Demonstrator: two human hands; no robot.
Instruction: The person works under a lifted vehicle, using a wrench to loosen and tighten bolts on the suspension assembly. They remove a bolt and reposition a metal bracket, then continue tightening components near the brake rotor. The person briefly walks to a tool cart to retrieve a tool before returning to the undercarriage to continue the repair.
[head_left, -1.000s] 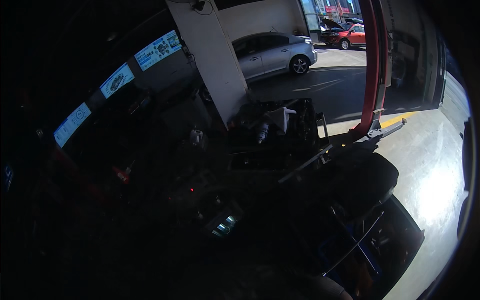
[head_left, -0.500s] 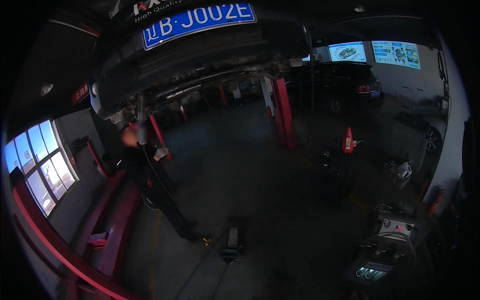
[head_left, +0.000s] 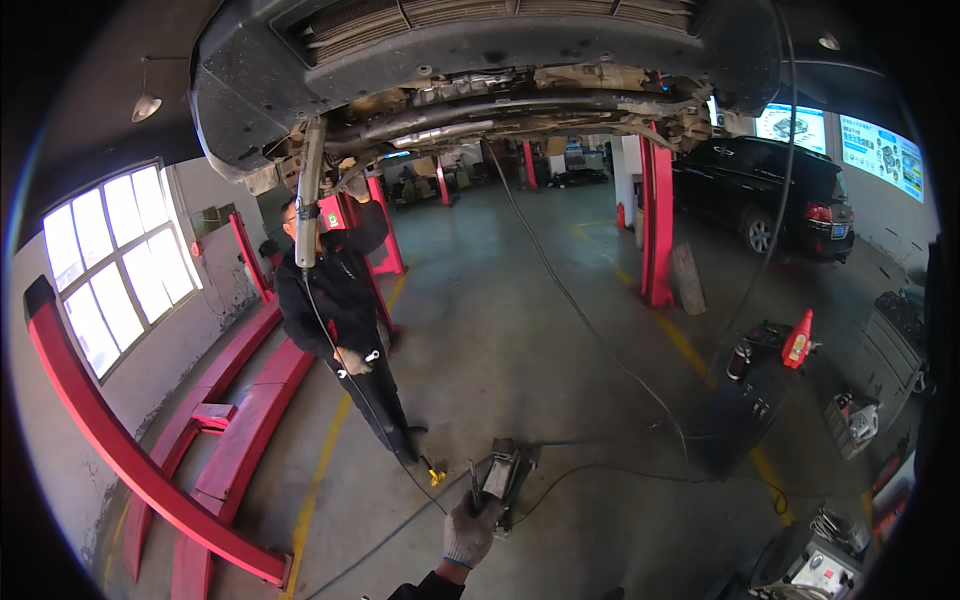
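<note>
My left hand (head_left: 470,530), in a grey knitted glove, reaches up from the lower edge. Its fingers are closed round a slim dark tool (head_left: 475,483) whose exact kind I cannot make out. Just beyond it, a low floor jack (head_left: 505,468) stands on the floor; in this view the hand overlaps its near end. My right hand is out of view. Overhead hangs the raised car's underside (head_left: 480,120), with pipes and crossmembers exposed. A silver tube-shaped device (head_left: 310,200) hangs from it, trailing a cable.
A co-worker (head_left: 340,290) stands left of centre, one hand raised to the underside, the other holding a wrench (head_left: 371,356). Red lift rails (head_left: 250,410) run along the left. Hoses (head_left: 590,330) cross the floor. A cart with a red bottle (head_left: 798,340) and a black car (head_left: 760,190) stand right.
The picture has brightened and my view has tilted down and left, taking the number plate out of sight. My gloved left hand has come in from below. The co-worker's arm is now raised.
</note>
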